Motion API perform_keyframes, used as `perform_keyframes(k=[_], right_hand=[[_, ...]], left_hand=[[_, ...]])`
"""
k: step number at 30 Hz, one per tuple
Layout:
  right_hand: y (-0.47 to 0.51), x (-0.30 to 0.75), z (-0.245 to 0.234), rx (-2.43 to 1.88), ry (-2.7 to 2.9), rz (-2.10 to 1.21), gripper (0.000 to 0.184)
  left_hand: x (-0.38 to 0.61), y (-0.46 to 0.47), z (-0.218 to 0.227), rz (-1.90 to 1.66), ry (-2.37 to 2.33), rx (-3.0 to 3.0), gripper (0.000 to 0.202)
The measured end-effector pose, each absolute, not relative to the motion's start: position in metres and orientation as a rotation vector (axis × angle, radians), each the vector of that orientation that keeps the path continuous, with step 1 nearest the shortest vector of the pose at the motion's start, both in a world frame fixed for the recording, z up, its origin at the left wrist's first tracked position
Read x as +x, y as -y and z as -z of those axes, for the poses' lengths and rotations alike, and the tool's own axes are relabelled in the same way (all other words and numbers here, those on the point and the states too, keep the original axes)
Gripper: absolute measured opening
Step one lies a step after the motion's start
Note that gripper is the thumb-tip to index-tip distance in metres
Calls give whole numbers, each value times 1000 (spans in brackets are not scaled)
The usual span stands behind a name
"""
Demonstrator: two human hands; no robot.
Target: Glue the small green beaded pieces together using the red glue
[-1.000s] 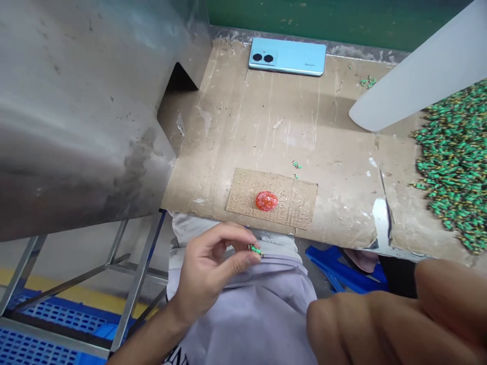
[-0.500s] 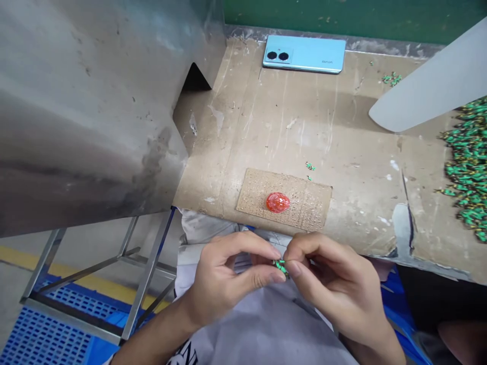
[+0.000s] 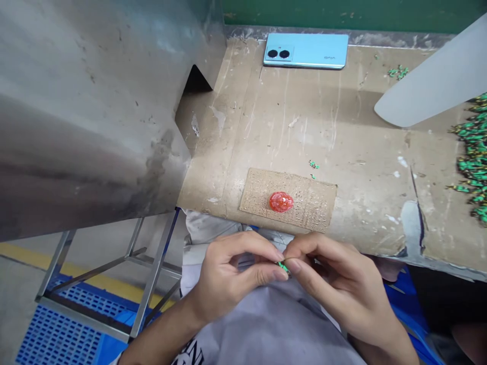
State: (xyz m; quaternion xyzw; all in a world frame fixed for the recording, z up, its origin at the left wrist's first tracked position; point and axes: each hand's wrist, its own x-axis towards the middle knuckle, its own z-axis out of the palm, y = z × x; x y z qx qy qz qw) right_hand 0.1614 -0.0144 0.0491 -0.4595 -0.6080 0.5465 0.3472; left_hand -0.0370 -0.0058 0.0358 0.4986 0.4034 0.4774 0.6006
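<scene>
In front of my body, my left hand (image 3: pixel 230 276) pinches a tiny green and dark figurine piece (image 3: pixel 282 266) between thumb and index finger. The thumb and index finger of my right hand (image 3: pixel 338 279) are pressed together at the same piece's right side. Fingertips cover most of it, so its full shape is hidden. Just beyond my hands, a glossy red-orange dome-shaped lump (image 3: pixel 281 202) sits on a rectangle of speckled cardboard (image 3: pixel 312 203). A few loose green pieces (image 3: pixel 313 165) lie behind that cardboard.
A heap of similar green and gold pieces (image 3: pixel 475 162) spreads at the right edge. A pale blue phone (image 3: pixel 308 51) lies at the back. One white panel (image 3: pixel 433 81) slants in from the right; a metal housing (image 3: pixel 87 116) stands left, over a metal-framed stool (image 3: pixel 152 268).
The whole view has shifted slightly, so the table and its things appear a little further right. My fingertips stay on the green piece, which now shows a bit less between them.
</scene>
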Motion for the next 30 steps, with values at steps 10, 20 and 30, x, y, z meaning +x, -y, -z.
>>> perform_keyframes(k=[10, 20, 30], right_hand=[[8, 168, -63, -1203, 1729, -1448, 13], [6, 168, -67, -1172, 1744, -1496, 16], [12, 172, -64, -1123, 1796, -1498, 9]], left_hand=[[-35, 4, -38, -1070, -1005, 1148, 11], [-35, 1, -36, -1096, -994, 1287, 15], [-34, 4, -32, -1179, -942, 1382, 15]])
